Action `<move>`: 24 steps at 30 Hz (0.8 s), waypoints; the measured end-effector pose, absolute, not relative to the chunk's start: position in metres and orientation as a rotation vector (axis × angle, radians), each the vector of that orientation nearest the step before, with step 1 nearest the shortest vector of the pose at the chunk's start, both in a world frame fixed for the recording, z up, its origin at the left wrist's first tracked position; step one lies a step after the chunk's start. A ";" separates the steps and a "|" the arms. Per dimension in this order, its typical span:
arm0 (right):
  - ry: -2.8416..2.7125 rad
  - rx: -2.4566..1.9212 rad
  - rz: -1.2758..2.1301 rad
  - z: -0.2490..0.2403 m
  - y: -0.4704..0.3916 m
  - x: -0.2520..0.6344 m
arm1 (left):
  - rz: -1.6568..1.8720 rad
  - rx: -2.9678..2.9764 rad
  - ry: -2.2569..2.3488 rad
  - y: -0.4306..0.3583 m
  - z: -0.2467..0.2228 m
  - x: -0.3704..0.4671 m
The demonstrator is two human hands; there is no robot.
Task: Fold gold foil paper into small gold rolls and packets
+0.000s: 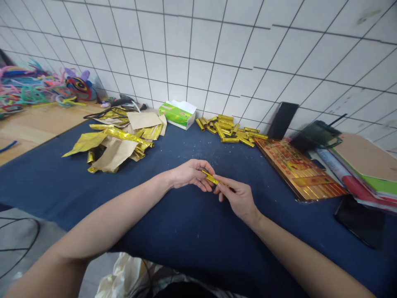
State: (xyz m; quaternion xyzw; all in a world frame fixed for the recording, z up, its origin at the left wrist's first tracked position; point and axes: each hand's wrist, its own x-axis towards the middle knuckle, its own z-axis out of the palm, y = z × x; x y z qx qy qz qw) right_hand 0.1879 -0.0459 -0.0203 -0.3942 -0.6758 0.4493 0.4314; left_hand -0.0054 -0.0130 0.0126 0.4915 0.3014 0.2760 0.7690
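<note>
Over the middle of the dark blue table cover [186, 223], a slim strip of folded gold foil paper [211, 178] is held between both hands. My left hand [192, 174] has its fingers curled around the strip's far left end. At the other end, my right hand [235, 192] pinches it between thumb and fingers. Against the wall behind lies a pile of small folded gold paper pieces [228, 128]. Off to the left is a heap of loose gold foil sheets [124, 134], some showing their brown paper backs [116, 153].
A green tissue pack [178, 114] stands near the wall. To the right are a red-gold packet [297, 169], a black upright box [282, 120], a dark green mug [319, 134], stacked papers [369, 165] and a black phone [359, 219]. Colourful pipe cleaners [31, 93] cover the wooden table at left.
</note>
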 end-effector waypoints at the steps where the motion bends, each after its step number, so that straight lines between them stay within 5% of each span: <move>1: -1.727 -0.952 1.106 -0.019 -0.046 0.188 | 0.596 1.056 0.648 -0.012 0.012 -0.006; 24: -1.911 -1.248 1.337 -0.009 -0.041 0.188 | 0.707 1.407 0.790 -0.013 0.024 -0.006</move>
